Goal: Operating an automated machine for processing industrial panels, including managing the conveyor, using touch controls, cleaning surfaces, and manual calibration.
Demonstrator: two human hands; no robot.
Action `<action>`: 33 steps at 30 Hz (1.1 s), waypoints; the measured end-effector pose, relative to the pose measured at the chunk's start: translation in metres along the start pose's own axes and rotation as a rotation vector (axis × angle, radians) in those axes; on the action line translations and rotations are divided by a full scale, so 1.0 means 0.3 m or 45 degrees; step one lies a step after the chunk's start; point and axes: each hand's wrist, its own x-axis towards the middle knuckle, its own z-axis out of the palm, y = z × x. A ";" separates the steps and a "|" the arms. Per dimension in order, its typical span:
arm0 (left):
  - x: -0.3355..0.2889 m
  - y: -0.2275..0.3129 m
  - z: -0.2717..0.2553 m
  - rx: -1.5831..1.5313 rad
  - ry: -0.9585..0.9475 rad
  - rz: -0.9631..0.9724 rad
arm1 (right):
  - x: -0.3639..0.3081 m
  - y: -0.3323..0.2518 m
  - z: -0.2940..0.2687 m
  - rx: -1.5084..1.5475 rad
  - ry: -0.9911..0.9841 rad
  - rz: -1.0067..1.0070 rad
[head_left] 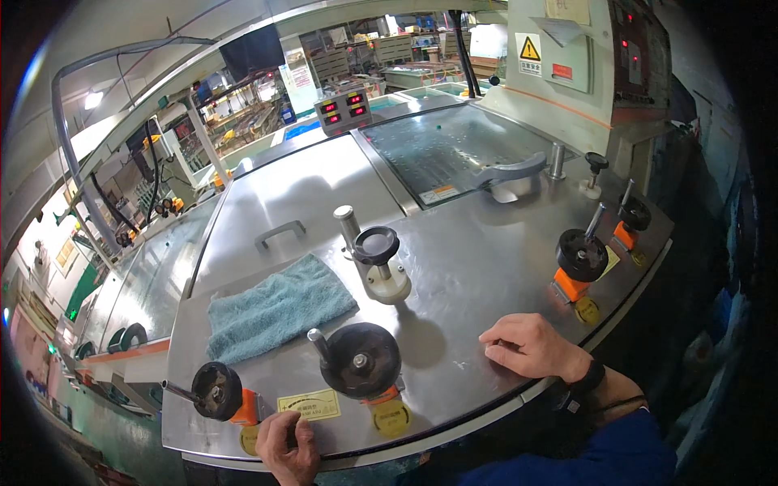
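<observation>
My left hand rests at the near edge of a metal machine top, its fingers curled and nothing seen in them. Beside it are a yellow label and a small black handwheel on an orange indicator. A larger black handwheel with a metal crank handle stands just to its right. My right hand lies loosely curled on the bare metal near the right front edge, with no object showing in it. Farther off, a third handwheel sits above another orange indicator. Neither hand touches a wheel.
A teal cloth lies flat behind the left wheels. A black-topped knob and metal post rise mid-panel. Beyond are a lid handle, a glass window with a grey handle, and a red-digit display.
</observation>
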 end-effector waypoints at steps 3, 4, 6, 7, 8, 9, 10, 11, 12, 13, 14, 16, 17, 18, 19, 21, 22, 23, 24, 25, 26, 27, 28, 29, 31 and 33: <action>0.003 0.009 -0.003 0.018 -0.002 0.023 | 0.003 0.003 -0.004 -0.012 -0.027 -0.021; 0.002 0.009 -0.001 0.020 0.004 0.020 | 0.003 0.002 -0.005 -0.012 -0.029 -0.023; 0.004 0.011 -0.001 0.023 0.012 0.015 | 0.001 0.002 -0.004 0.004 -0.021 -0.021; 0.006 0.014 -0.003 0.029 0.008 0.021 | 0.001 0.003 -0.004 0.005 -0.022 -0.023; 0.008 0.016 -0.004 0.035 0.005 0.026 | 0.001 0.004 -0.004 -0.003 -0.032 -0.011; 0.009 0.019 -0.004 0.036 0.006 0.025 | 0.001 0.004 -0.004 -0.012 -0.042 0.001; 0.009 0.022 -0.003 0.029 0.008 0.014 | 0.001 0.004 -0.004 -0.011 -0.043 0.000; 0.009 0.025 -0.002 0.021 0.010 0.002 | 0.000 0.004 -0.004 -0.019 -0.032 -0.009; 0.010 0.030 -0.003 0.021 0.010 0.002 | 0.000 0.003 -0.005 -0.026 -0.022 -0.019; 0.012 0.035 -0.005 0.038 0.005 -0.005 | 0.001 0.002 -0.005 -0.025 -0.022 -0.019; 0.013 0.039 -0.007 0.056 0.001 -0.012 | 0.002 0.000 -0.007 -0.026 -0.022 -0.023; 0.011 0.038 -0.008 0.059 -0.004 -0.026 | 0.000 -0.003 -0.009 -0.027 -0.020 -0.027; 0.010 0.039 -0.009 0.061 -0.008 -0.040 | -0.002 -0.004 -0.010 -0.027 -0.025 -0.014; 0.011 0.044 -0.011 0.061 -0.006 -0.038 | -0.004 -0.005 -0.012 -0.028 -0.029 0.000; 0.013 0.044 -0.006 0.068 -0.002 -0.032 | -0.002 -0.001 -0.008 -0.027 -0.032 0.003; 0.013 0.035 0.002 0.074 0.000 -0.029 | 0.003 0.009 -0.001 -0.017 -0.026 -0.010; 0.012 0.033 0.001 0.075 -0.001 -0.025 | 0.001 0.009 -0.002 -0.016 -0.024 -0.011; 0.011 0.031 0.000 0.075 -0.002 -0.021 | 0.000 0.009 -0.003 -0.019 -0.018 -0.031; 0.011 0.031 -0.001 0.076 -0.001 -0.020 | -0.001 0.009 -0.004 -0.021 -0.012 -0.051; 0.009 0.030 -0.002 0.076 0.002 -0.017 | -0.001 0.008 -0.004 -0.019 -0.013 -0.051; 0.008 0.030 -0.003 0.076 0.005 -0.014 | 0.000 0.005 -0.005 -0.010 -0.016 -0.039; 0.008 0.032 -0.005 0.078 0.005 -0.016 | 0.000 0.002 -0.006 0.000 -0.019 -0.027; 0.011 0.035 -0.007 0.092 -0.004 -0.014 | 0.000 0.000 -0.007 0.000 -0.021 -0.028; 0.013 0.038 -0.007 0.105 -0.013 -0.013 | -0.001 -0.001 -0.009 -0.001 -0.023 -0.008; 0.015 0.042 -0.008 0.105 -0.003 -0.005 | 0.001 -0.004 -0.009 0.002 -0.029 0.009; 0.014 0.048 -0.009 0.109 0.008 0.001 | 0.005 -0.004 -0.005 0.009 -0.023 -0.005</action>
